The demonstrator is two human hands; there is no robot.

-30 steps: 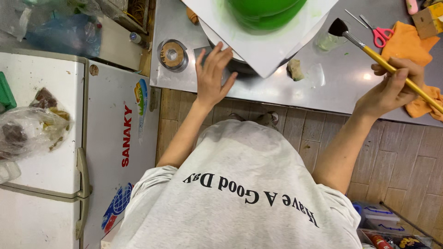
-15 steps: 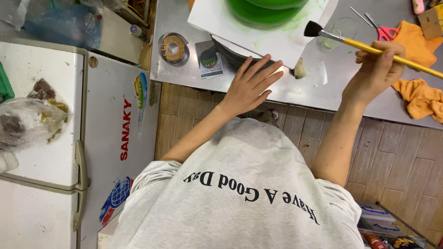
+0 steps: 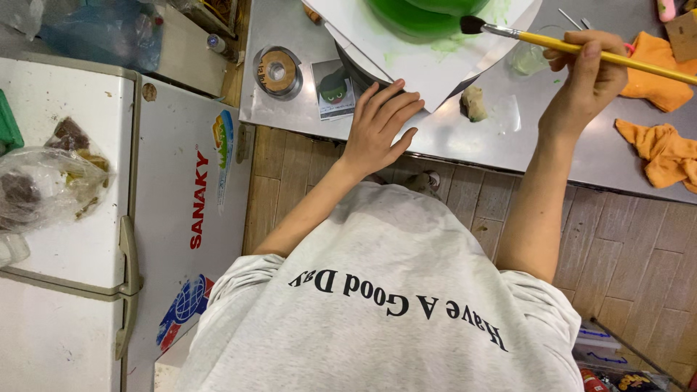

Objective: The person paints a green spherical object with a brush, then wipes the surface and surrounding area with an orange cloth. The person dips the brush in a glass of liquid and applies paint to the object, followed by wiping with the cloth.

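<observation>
Yellow-handled paintbrush (image 3: 581, 51) pinched in right hand (image 3: 584, 87); left hand (image 3: 377, 127) flat (empty) steadying white board (image 3: 414, 65), I'd stroke lightly

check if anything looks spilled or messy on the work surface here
Yes. Pale green paint smears mark the white sheet beside the green object, near the brush in the right hand. A crumpled orange cloth hangs over the table edge. The left hand rests flat at the sheet's edge.

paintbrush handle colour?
Yellow, with a dark bristle tip; the paintbrush shows in the head view, held in the right hand.
</observation>
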